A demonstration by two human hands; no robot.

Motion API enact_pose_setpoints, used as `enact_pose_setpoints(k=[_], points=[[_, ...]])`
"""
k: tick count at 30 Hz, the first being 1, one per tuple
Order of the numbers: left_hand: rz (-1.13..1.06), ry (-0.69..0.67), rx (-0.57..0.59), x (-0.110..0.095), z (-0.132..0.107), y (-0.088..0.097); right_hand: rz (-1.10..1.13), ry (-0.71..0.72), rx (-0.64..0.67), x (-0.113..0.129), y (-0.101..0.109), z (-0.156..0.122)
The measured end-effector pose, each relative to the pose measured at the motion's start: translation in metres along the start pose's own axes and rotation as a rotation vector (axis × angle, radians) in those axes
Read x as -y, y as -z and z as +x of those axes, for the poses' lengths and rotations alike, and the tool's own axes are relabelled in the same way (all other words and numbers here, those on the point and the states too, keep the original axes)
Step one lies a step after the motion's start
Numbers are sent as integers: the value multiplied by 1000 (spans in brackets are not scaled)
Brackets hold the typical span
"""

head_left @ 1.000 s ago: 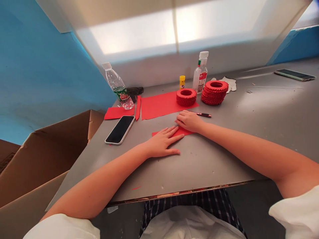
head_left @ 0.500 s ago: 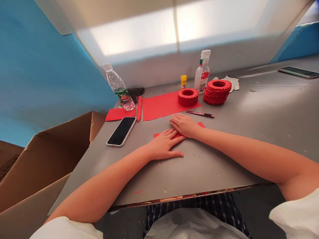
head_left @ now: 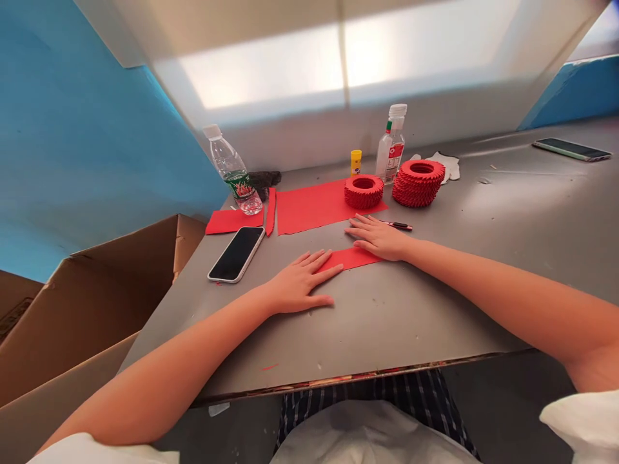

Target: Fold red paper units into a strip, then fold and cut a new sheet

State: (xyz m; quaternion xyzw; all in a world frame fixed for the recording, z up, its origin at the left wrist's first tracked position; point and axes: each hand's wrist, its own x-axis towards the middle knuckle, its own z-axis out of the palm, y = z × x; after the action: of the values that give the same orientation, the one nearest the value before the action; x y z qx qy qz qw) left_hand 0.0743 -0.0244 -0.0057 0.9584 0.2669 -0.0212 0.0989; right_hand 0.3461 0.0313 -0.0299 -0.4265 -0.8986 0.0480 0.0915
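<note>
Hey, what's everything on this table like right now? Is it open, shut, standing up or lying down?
Left hand, flat, fingers on the red paper strip
Right hand, flat, on the strip's other end
Red paper sheet, lying flat
Phone, face up, screen dark
Water bottle, upright, capped
Pen, lying down
Cardboard box, flaps open

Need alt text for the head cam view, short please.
The left hand and right hand lie flat on a red paper strip on a grey table. Beyond them are a red paper sheet, a folded red paper ring and a pen; a phone lies left.
</note>
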Motion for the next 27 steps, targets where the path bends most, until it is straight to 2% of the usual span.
enact_pose_setpoints(k=[2,5,7,9,11,14,19,21,24,27], points=[[20,40,15,4,-15,2,-22,-21,-5,-8,1,-4],[58,86,32,6,-31,4,-76,-8,-85,-9,3,-9],[73,98,44,6,-35,4,-90,24,-160,2,4,-13],[79,97,54,5,-35,5,-50,50,-203,23,3,-15],[78,94,52,4,-34,5,57,72,-163,47,0,-16],[69,93,39,4,-33,5,238,99,-2,69,-8,-15],[41,129,40,3,-34,10,315,16,47,54,-9,-17],[22,165,-17,-1,-25,12,339,-23,49,48,-7,-18],[-60,236,-253,-11,3,10,367,-56,46,49,-3,-18],[-98,265,-352,-21,34,2,391,-62,32,55,-1,-17]])
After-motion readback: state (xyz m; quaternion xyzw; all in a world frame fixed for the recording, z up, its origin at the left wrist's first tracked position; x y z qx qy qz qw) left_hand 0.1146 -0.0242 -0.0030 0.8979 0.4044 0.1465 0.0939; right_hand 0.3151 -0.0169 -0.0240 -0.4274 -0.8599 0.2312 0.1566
